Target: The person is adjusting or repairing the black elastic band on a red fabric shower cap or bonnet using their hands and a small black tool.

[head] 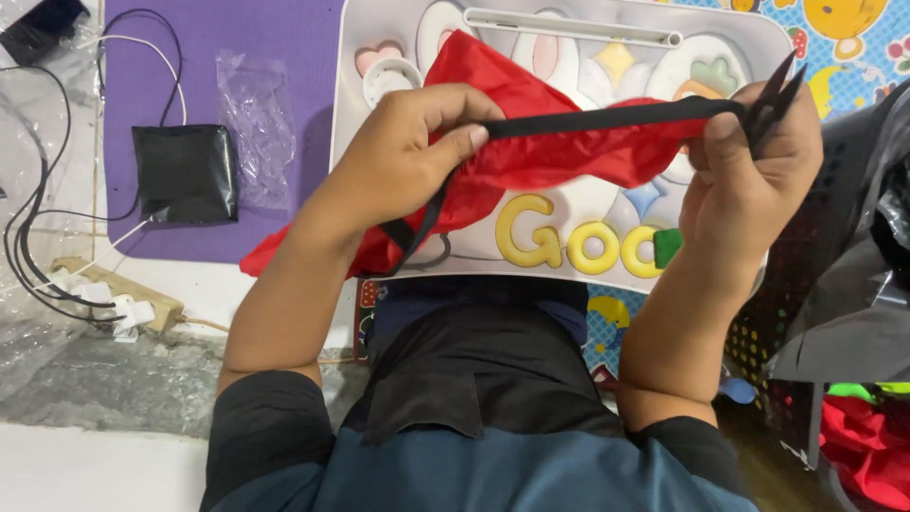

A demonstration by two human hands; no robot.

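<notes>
- At centre frame I see my left hand (408, 152) pinched shut on a black fabric strap (607, 118), with crumpled red shiny cloth (559, 156) bunched under it.
- At right, my right hand (749, 180) is closed on the strap's other end and on small black thread snips (773, 100), blades pointing to the upper right.
- The strap runs taut between both hands, above a white plastic lap desk (569, 204) with raised yellow letters.
- Upper left: a purple mat (256, 38) carries a black square pouch (185, 173) and a clear plastic bag (254, 123).
- Far left, black cables (28, 237) and a power strip (118, 296) lie on the floor.
- Upper right shows a colourful play mat (844, 38).
</notes>
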